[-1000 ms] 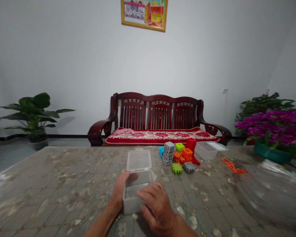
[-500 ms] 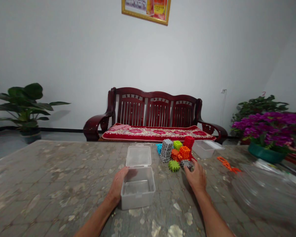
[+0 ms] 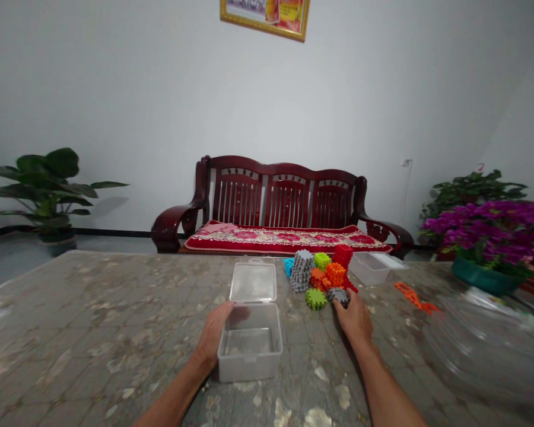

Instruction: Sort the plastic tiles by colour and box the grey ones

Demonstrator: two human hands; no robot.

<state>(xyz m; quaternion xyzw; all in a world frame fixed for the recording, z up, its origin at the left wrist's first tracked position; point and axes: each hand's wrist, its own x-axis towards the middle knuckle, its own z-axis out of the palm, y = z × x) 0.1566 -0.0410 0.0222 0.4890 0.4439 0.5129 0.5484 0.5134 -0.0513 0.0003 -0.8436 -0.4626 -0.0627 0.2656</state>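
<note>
A clear plastic box (image 3: 250, 366) with its hinged lid (image 3: 253, 282) laid back stands in front of me, and nothing shows inside it. My left hand (image 3: 216, 332) holds the box by its left side, fingers at the back corner. Farther right, my right hand (image 3: 355, 315) has its thumb and fingers closed about the edges of a dark grey gear-shaped piece (image 3: 339, 296) on the table. Beside that piece lie a green gear piece (image 3: 315, 299), a tall grey gear stack (image 3: 302, 271), orange gear pieces (image 3: 335, 275) and a red gear stack (image 3: 342, 255).
Behind the pieces sits another clear box (image 3: 369, 271). An orange chain-like item (image 3: 413, 296) lies to the right, near a large transparent cover (image 3: 485, 350) and a teal pot of purple flowers (image 3: 485, 274). A wooden bench (image 3: 287, 193) stands beyond the patterned table (image 3: 129, 332).
My right thumb and fingers have closed a little around the dark grey gear piece. My left hand stays on the box. The view has shifted slightly.
</note>
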